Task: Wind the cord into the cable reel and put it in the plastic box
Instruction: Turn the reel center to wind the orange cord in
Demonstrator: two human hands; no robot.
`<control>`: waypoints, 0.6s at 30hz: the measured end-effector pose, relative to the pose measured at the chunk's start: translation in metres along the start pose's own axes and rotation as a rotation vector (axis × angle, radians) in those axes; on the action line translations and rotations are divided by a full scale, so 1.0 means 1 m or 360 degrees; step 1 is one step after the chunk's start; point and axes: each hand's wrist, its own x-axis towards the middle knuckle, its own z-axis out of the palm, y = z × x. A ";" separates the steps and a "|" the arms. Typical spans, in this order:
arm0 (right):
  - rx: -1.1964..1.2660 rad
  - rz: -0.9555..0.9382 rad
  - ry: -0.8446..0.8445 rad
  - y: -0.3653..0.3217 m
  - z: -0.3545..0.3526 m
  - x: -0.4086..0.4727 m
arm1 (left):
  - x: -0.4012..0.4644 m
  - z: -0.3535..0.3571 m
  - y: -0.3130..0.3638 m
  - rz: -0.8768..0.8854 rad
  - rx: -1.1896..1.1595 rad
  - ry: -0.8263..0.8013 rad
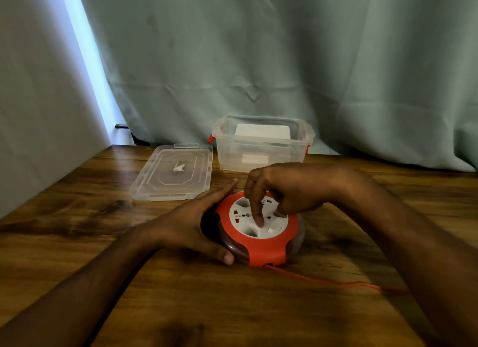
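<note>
1. The cable reel [263, 253] is lying flat on the surface [77, 243], just in front of the plastic box [258, 150].
2. The left grip [191, 225] is clasping the reel's left rim between thumb and fingers.
3. The right grip [289, 191] is pressing 1 straight finger onto the reel's white face, pinching nothing.
4. The cord [305, 275] is trailing right from the reel's near edge.

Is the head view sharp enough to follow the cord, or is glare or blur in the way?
Head view: no glare on the cable reel, its white face reads clearly; the cord goes soft toward the right edge; a bright light strip sits far left beside the curtain.
</note>
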 end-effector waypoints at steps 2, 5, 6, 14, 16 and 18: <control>0.0018 -0.0026 -0.0010 -0.001 0.001 0.001 | 0.000 0.000 -0.001 0.0010 0.0010 0.0010; 0.0052 -0.0008 0.0010 -0.003 0.004 0.003 | 0.000 0.000 -0.002 0.0010 0.0000 0.0008; 0.0049 0.0000 0.0009 -0.004 0.004 0.002 | 0.000 0.000 -0.002 0.0008 -0.0001 0.0007; 0.0027 -0.0018 -0.0085 -0.004 0.004 0.004 | 0.000 -0.001 0.003 0.0012 -0.0002 0.0001; 0.0047 -0.0017 -0.0097 -0.004 0.004 0.004 | -0.001 -0.001 0.003 0.0012 -0.0006 0.0002; 0.0056 -0.0018 -0.0101 -0.004 0.004 0.004 | 0.000 -0.001 0.003 0.0009 -0.0015 -0.0001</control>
